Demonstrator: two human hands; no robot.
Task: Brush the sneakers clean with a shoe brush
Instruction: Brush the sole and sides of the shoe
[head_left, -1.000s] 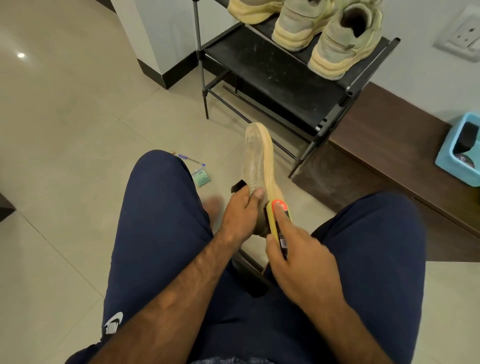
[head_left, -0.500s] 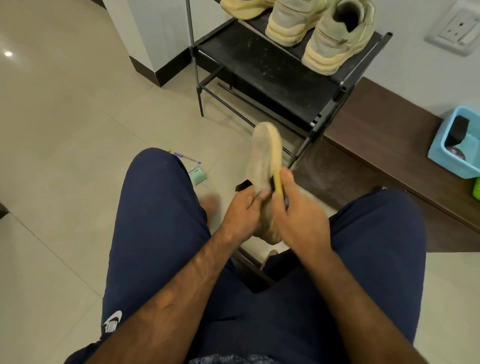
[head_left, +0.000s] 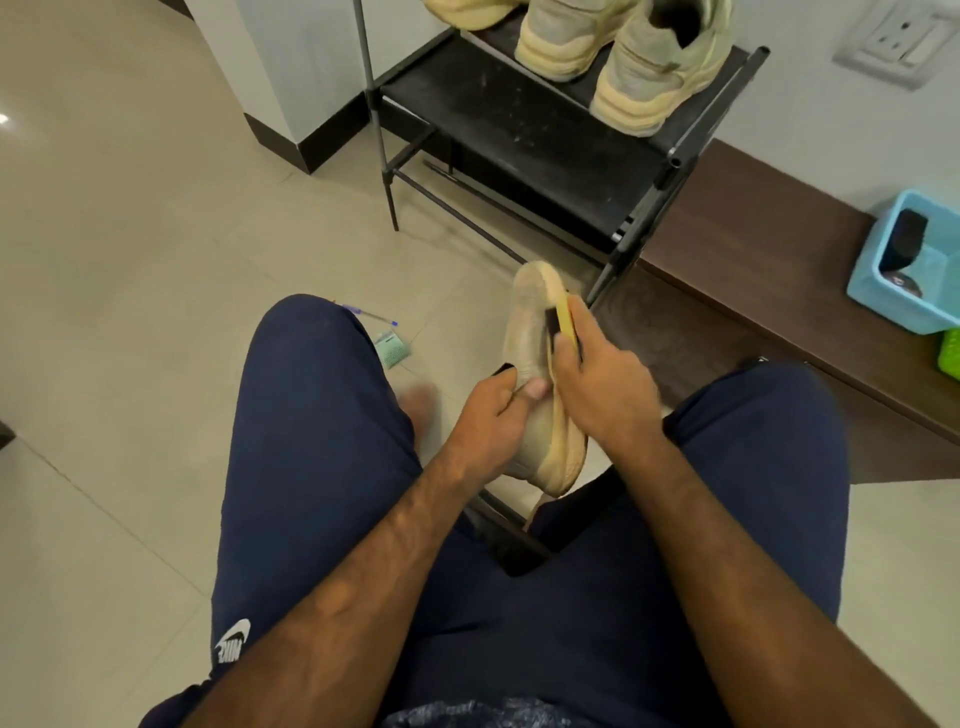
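A dusty tan sneaker (head_left: 530, 332) is held between my knees, toe pointing away, its sole side turned to the right. My left hand (head_left: 493, 410) grips it at the middle from the left, thumb on its upper. My right hand (head_left: 597, 384) holds a yellow shoe brush (head_left: 563, 322) with dark bristles pressed against the sneaker's right side near the toe. Most of the brush is hidden under my fingers.
A black shoe rack (head_left: 519, 124) stands ahead with more pale sneakers (head_left: 660, 67) on top. A dark wooden ledge (head_left: 753, 249) at right bears a blue basket (head_left: 872, 291). A pen (head_left: 371, 314) and a small green packet (head_left: 393, 351) lie on the tiled floor.
My right hand has slid the brush forward along the sneaker, from near the heel up toward the toe. My left hand has kept its grip.
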